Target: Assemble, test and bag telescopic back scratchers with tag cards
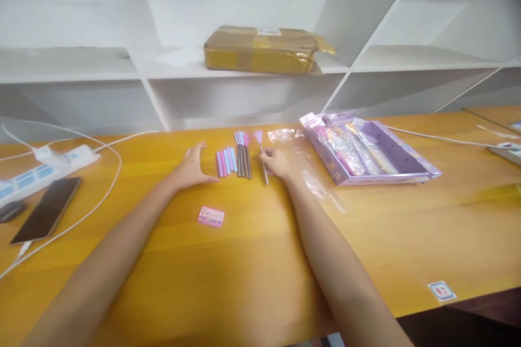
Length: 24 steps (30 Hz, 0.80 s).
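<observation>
One pink-headed rod we're pinching in our right hand, right of the rod row, likely for fine control; we're holding our left hand wide, empty, beside the tubes.

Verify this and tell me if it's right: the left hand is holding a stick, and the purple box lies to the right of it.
The hand is wrong: the head view shows the right hand, not the left hand, holding a stick; the purple box lies to the right of it.
</observation>
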Available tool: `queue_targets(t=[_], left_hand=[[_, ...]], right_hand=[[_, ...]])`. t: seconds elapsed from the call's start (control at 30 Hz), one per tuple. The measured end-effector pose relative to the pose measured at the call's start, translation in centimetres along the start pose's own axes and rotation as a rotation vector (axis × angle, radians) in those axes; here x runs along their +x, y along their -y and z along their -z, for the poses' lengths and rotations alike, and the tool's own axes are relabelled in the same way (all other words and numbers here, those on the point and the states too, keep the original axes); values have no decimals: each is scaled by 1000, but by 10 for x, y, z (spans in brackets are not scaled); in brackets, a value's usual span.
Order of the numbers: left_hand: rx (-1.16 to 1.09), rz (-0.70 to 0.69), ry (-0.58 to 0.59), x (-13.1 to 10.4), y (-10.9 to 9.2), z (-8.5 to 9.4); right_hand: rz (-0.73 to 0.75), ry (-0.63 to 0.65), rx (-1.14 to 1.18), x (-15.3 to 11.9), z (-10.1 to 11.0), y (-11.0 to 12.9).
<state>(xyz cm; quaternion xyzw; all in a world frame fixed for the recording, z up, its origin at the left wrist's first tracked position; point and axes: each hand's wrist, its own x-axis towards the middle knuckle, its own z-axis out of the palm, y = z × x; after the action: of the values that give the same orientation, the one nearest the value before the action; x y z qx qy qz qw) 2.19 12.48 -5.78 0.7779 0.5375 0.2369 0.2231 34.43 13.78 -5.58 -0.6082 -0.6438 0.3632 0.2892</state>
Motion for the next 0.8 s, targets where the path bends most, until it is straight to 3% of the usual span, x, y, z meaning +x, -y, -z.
queue_targets(t=[0.17, 0.5, 0.67, 0.8], left_hand=[[71, -62, 63, 14, 13, -13], [52, -157, 19, 18, 11, -21], [-538, 18, -112, 7, 9, -25], [-569, 73, -229, -6, -9, -31]], right_hand=[[37, 16, 61, 10, -1, -4], [24, -26, 214, 18, -5, -15], [42, -275, 353, 16, -12, -11], [57, -465, 473, 10, -34, 0]])
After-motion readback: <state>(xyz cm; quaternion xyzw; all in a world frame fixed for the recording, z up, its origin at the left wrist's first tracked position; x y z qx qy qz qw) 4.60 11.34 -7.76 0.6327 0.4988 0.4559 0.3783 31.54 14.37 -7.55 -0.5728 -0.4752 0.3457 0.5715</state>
